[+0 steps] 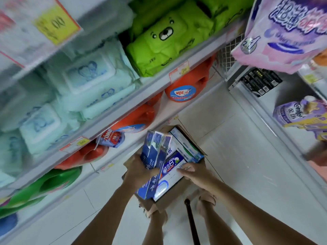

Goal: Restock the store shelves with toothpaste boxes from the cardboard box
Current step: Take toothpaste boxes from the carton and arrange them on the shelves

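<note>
Several blue toothpaste boxes bundled in our left hand, fingers curled round them, bundle standing tilted over left edge of cardboard box. Our right hand holds white toothpaste box by its right edge, fingers over its face, thumb hidden. More toothpaste boxes lie flat inside at far end of cardboard box. Cardboard box sits on floor, near bottom edge of shelf carrying orange detergent jugs.

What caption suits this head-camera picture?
Left hand grips several blue toothpaste boxes; right hand holds a white-and-blue toothpaste box over the open cardboard box beside stocked shelves.
</note>
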Tool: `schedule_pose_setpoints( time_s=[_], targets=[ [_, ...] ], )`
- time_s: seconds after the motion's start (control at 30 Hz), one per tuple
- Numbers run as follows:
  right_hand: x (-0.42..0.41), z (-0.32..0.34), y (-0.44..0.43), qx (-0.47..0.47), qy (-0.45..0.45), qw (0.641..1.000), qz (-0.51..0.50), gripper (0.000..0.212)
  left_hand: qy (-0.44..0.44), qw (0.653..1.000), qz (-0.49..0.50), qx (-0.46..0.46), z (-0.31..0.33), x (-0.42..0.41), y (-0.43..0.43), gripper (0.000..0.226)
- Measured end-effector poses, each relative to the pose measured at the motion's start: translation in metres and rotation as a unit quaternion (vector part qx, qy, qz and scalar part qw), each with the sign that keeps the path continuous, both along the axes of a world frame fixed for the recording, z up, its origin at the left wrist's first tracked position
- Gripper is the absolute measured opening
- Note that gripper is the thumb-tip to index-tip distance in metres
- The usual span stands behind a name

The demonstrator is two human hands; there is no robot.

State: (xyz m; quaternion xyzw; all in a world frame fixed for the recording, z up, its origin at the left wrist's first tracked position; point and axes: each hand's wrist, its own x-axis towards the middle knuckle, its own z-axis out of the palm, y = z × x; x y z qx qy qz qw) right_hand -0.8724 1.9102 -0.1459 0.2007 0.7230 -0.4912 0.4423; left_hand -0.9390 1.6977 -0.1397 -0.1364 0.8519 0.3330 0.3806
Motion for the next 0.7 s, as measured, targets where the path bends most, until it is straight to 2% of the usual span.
schedule_pose_setpoints(
  time_s=[0.07, 0.13, 0.2, 0.3, 0.37, 0.43, 0.5, 0.57, 0.7],
  targets=[
    [-0.006, 0.032, -0.001, -0.070, -0.026, 0.994, -0.083, 0.075, -0.030, 0.997, 0.031, 0.062, 0.035, -0.002, 0.006, 0.033],
    [-0.016, 0.070, -0.002, -0.132, -0.054, 0.976, -0.164, 0.063, -0.046, 0.991, 0.042, 0.118, 0.072, -0.003, 0.013, 0.036],
    [-0.023, 0.109, -0.003, -0.183, -0.054, 0.956, -0.221, 0.049, -0.031, 0.984, 0.055, 0.168, 0.110, -0.003, 0.022, 0.016],
    [-0.028, 0.173, -0.001, -0.226, -0.003, 0.949, -0.219, 0.041, 0.016, 0.977, 0.041, 0.208, 0.170, 0.000, 0.041, 0.016],
    [-0.029, 0.213, 0.003, -0.210, 0.040, 0.954, -0.210, 0.036, 0.043, 0.970, 0.028, 0.236, 0.206, 0.003, 0.054, 0.028],
    [-0.030, 0.250, 0.009, -0.193, 0.078, 0.954, -0.214, 0.035, 0.070, 0.965, 0.031, 0.252, 0.241, 0.006, 0.065, 0.025],
    [-0.031, 0.282, 0.018, -0.179, 0.113, 0.952, -0.220, 0.039, 0.084, 0.960, 0.031, 0.266, 0.267, 0.010, 0.073, 0.033],
    [-0.033, 0.309, 0.028, -0.167, 0.132, 0.950, -0.228, 0.042, 0.090, 0.958, 0.039, 0.271, 0.293, 0.013, 0.080, 0.032],
    [-0.036, 0.355, 0.049, -0.200, 0.132, 0.944, -0.225, 0.032, 0.102, 0.943, 0.104, 0.299, 0.337, 0.013, 0.091, 0.025]
  ],
)
